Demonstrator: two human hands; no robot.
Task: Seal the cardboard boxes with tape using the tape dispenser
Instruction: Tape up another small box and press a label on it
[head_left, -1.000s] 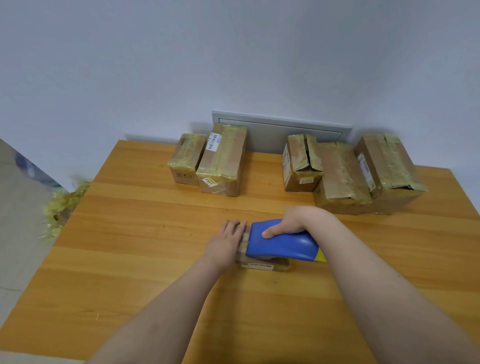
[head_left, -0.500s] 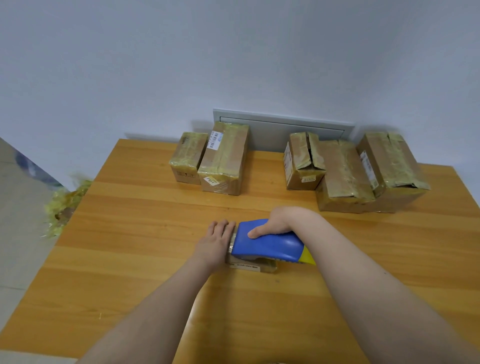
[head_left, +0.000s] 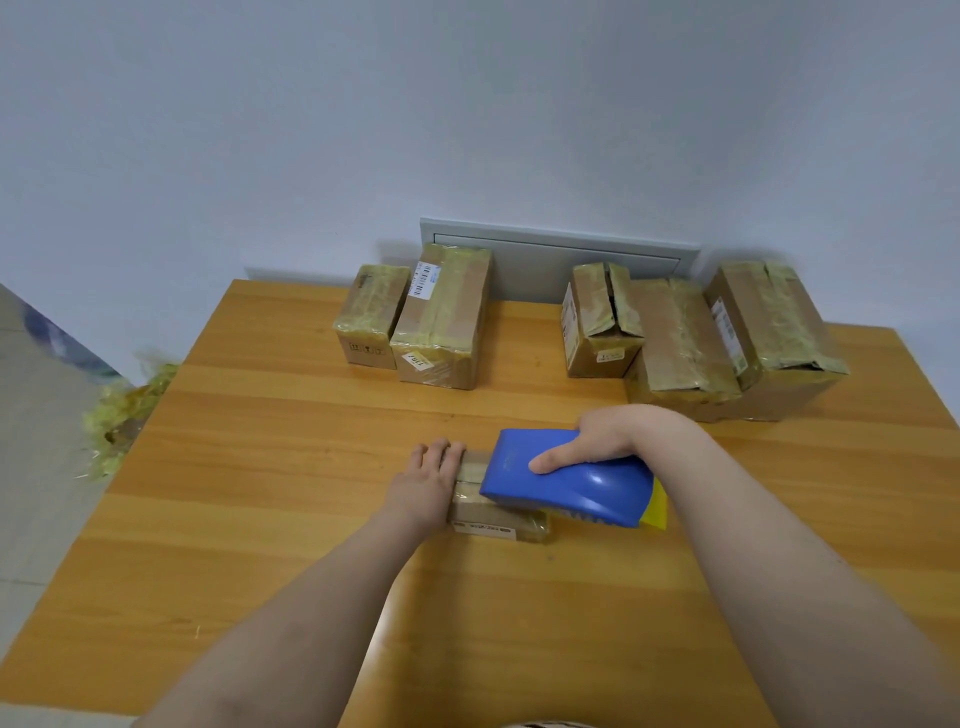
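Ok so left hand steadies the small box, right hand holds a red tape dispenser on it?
No: the tape dispenser is blue, not red, per the head view. The left hand does steady the small box and the right hand holds the dispenser on it.

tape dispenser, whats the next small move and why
Probably tip the tape dispenser down over the right end of the small box and cut: it overhangs that end, gripped by the right hand, while the left hand steadies the left end.

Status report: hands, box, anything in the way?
Left hand flat against small box, steadying. Right hand grips tape dispenser on box top. Nothing blocking; other boxes far back.
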